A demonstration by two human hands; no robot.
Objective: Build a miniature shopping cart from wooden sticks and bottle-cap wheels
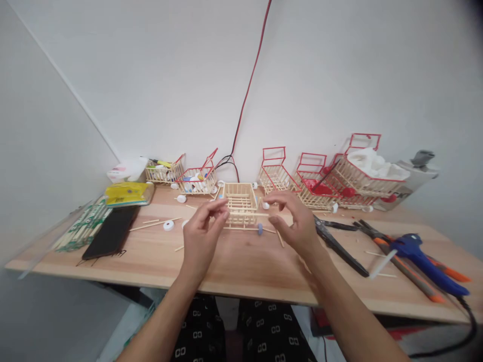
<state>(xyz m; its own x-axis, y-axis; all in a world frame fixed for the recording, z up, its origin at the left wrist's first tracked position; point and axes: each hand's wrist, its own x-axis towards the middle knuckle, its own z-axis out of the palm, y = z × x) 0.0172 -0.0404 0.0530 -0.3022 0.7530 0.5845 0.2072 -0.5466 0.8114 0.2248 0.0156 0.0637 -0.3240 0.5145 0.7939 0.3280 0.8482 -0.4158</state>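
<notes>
A small cart basket (pixel 240 191) built of thin wooden sticks stands on the table between my hands. In front of it a thin wooden stick (pixel 249 214) runs level from hand to hand. My left hand (pixel 206 229) pinches the stick's left end between thumb and fingers. Near its right end, my right hand (pixel 296 221) has thumb and fingers apart; the stick's tip lies close to the thumb, and contact is unclear. A greyish-blue wheel (pixel 260 229) sits at the basket's lower right, and a white wheel (pixel 265 205) is beside my right fingertips.
Several stick carts with red handles (pixel 274 173) line the wall. On the right lie black-handled pliers (pixel 339 246), orange-handled pliers (pixel 407 271) and a blue glue gun (pixel 426 261). A black phone (pixel 111 232), bundled sticks (pixel 83 226) and a yellow packet (pixel 126 193) lie left.
</notes>
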